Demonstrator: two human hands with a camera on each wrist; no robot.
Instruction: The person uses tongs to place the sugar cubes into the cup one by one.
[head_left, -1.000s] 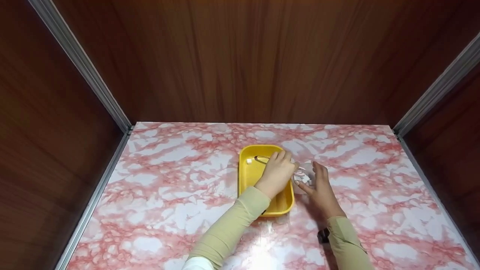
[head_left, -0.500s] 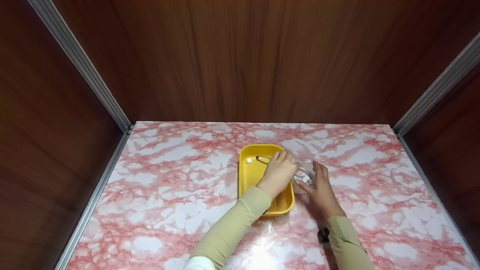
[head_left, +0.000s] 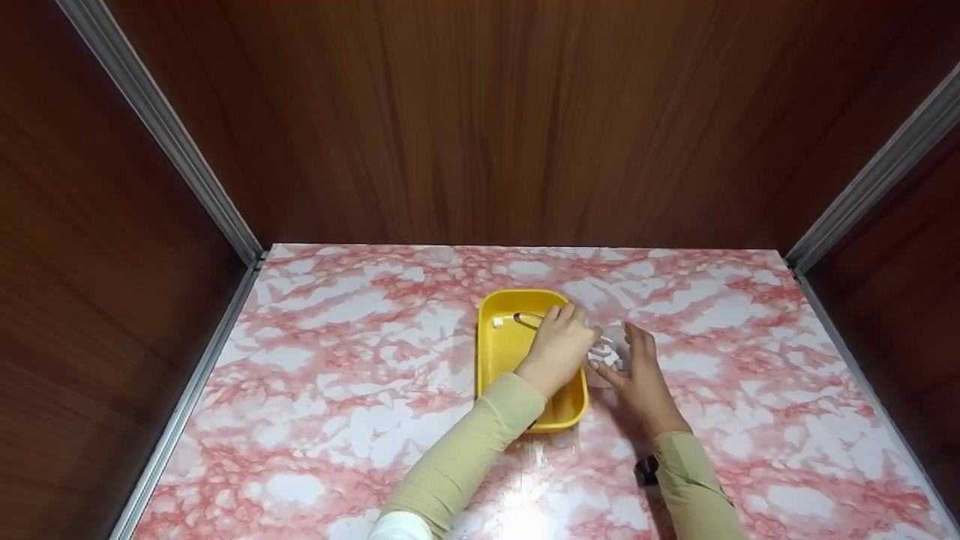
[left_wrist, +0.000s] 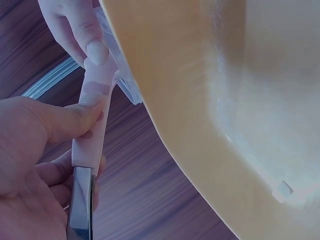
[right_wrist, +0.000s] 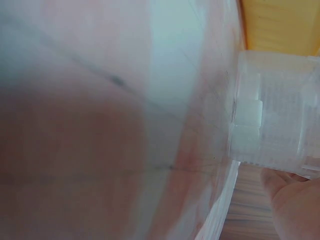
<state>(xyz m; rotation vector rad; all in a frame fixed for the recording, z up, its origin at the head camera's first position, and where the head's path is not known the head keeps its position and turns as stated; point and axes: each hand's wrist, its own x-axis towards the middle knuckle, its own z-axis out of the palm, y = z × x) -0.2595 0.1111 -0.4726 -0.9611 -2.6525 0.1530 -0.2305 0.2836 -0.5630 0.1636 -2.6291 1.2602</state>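
My left hand (head_left: pixel 556 349) reaches across the yellow tray (head_left: pixel 486 367) and pinches a small pair of tongs (left_wrist: pixel 81 200) with a metal body and pale pink tips (left_wrist: pixel 89 145). The bent metal end hangs over the tray, while the tips point at a clear plastic cup (right_wrist: pixel 280 110) just right of it. Several white cubes (right_wrist: pixel 248 112) lie at the cup's bottom. With thumb and fingers on either side, my right hand (head_left: pixel 639 375) holds the cup on the table. A single white cube (head_left: pixel 498 322) sits in the tray's far left corner. Whether the tips grip a cube is hidden.
The red-and-white marbled table (head_left: pixel 337 390) is bounded by brown wood-look panels (head_left: pixel 480 127) at the back and sides. Grey metal rails (head_left: pixel 202 352) run along its side edges. A black device (head_left: pixel 646 471) is on the right wrist.
My left hand and the tongs have shifted slightly right, toward the cup. The white cubes in the cup look a little rearranged. My right hand, the cup and the tray stay in place.
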